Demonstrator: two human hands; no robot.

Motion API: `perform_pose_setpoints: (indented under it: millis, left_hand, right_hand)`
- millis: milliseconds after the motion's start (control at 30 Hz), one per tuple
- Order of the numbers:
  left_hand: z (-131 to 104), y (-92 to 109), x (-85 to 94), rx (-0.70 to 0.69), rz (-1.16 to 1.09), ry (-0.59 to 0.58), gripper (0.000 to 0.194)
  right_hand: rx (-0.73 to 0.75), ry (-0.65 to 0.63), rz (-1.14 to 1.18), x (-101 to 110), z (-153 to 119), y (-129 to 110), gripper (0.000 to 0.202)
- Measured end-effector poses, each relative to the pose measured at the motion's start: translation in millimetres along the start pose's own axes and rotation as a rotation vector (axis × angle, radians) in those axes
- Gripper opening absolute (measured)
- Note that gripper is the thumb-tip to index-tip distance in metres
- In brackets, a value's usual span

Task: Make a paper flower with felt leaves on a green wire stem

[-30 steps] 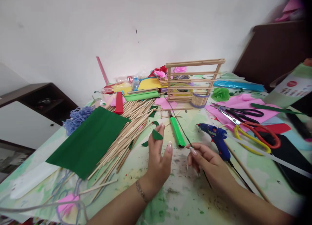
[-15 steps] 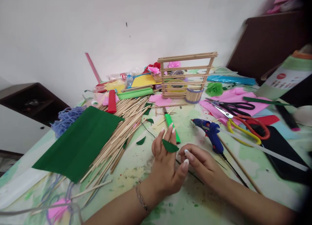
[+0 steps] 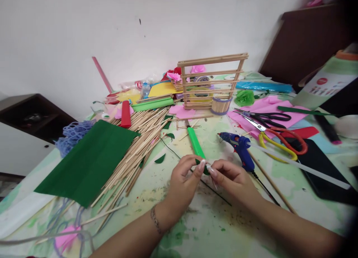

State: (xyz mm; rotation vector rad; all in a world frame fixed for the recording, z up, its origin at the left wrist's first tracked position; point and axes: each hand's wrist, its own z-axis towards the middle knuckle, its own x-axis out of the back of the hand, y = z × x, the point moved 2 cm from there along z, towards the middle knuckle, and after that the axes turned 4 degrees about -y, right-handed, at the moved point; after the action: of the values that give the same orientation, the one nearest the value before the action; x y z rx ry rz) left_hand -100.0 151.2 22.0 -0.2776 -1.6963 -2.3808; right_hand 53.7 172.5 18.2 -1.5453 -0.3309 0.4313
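Both hands meet low over the middle of the table, fingertips close together. My left hand [image 3: 187, 179] pinches a small dark green paper leaf [image 3: 206, 170], partly covered by the fingers. At its other side, my right hand [image 3: 231, 176] has thumb and forefinger closed on the same leaf. Under the hands runs a thin dark green stem [image 3: 215, 192], lying on the table. Just beyond my fingers is a bright green cutter [image 3: 195, 142]. A blue glue gun [image 3: 237, 146] rests to the right of it, and another cut green leaf [image 3: 160, 159] lies to the left.
At left, a green paper sheet [image 3: 86, 163] overlaps a pile of thin sticks [image 3: 137, 146] beside blue yarn [image 3: 74, 137]. A stick frame [image 3: 212, 82] stands at the back. Scissors [image 3: 282, 138], a black flat device [image 3: 321, 172] and a bottle [image 3: 327, 79] are at right.
My left hand was spread with the leaf lying across its fingers; its fingers have now curled in and pinch it. My right hand has moved up against the leaf and grips it too.
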Motion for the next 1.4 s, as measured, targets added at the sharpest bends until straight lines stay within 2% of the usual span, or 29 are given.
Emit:
perform_pose_setpoints:
  millis: [133, 267, 533, 733, 867, 1167, 1400]
  left_hand:
    - [2, 1, 1.4, 0.013, -0.013, 0.067, 0.020]
    - [1, 2, 1.4, -0.022, 0.044, 0.060, 0.018]
    - [1, 0, 1.2, 0.044, 0.021, 0.057, 0.017]
    - [1, 0, -0.4, 0.081, 0.003, 0.059, 0.019]
    - [1, 1, -0.2, 0.083, 0.004, 0.035, 0.021]
    - [0, 0, -0.7, 0.098, -0.033, 0.018, 0.022]
    - [1, 1, -9.1, 0.139, -0.156, -0.107, 0.026]
  right_hand:
    - [-0.005, 0.058, -0.040, 1, 1, 3, 0.031]
    - [-0.009, 0.114, -0.021, 3, 2, 5, 0.030]
    - [0.004, 0.217, -0.007, 4, 1, 1, 0.028]
    - [-0.053, 0.200, 0.099, 4, 1, 5, 0.036]
    - [-0.096, 0.160, 0.081, 3, 2, 7, 0.037]
    - [-0.061, 0.217, -0.013, 3, 2, 0, 0.033]
    - [-0.025, 0.271, 0.057, 2, 1, -7, 0.039]
